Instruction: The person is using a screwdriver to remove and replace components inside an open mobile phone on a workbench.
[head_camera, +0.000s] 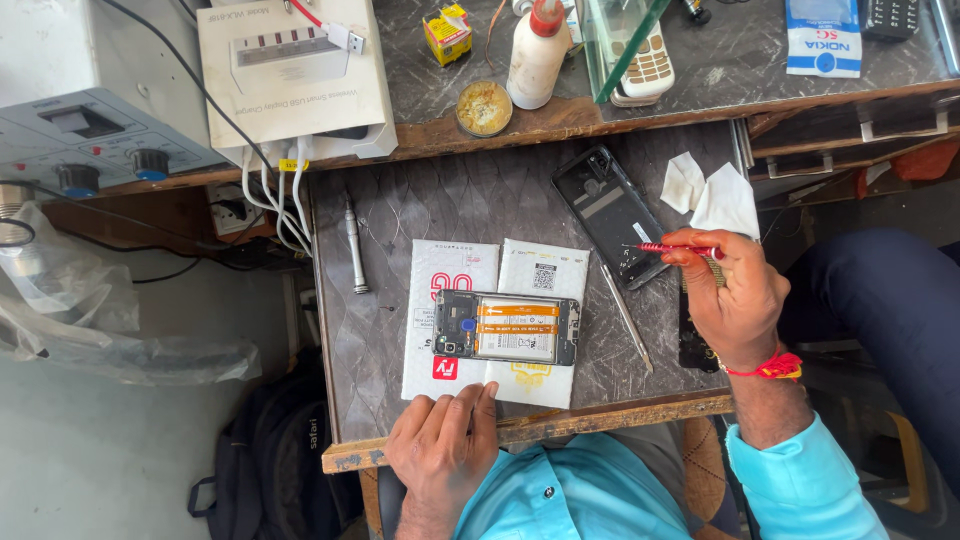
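An opened phone (506, 328) with its battery showing lies on two white padded envelopes (450, 275) in the middle of the small dark table (400, 220). My left hand (445, 440) rests flat on the near edge of the envelopes, fingers together, holding nothing. My right hand (735, 295) is at the table's right side, gripping a thin red-handled tool (668, 248) whose tip points left over a black phone back cover (610, 215). A metal pair of tweezers (627, 318) lies between the phone and my right hand.
A silver screwdriver (355, 245) lies at the table's left. White tissues (715, 195) sit at the right rear. The shelf behind holds a white charger box (300, 70), a round paste tin (484, 107), a white bottle (535, 55) and a keypad phone (650, 65). A backpack (275, 450) sits on the floor.
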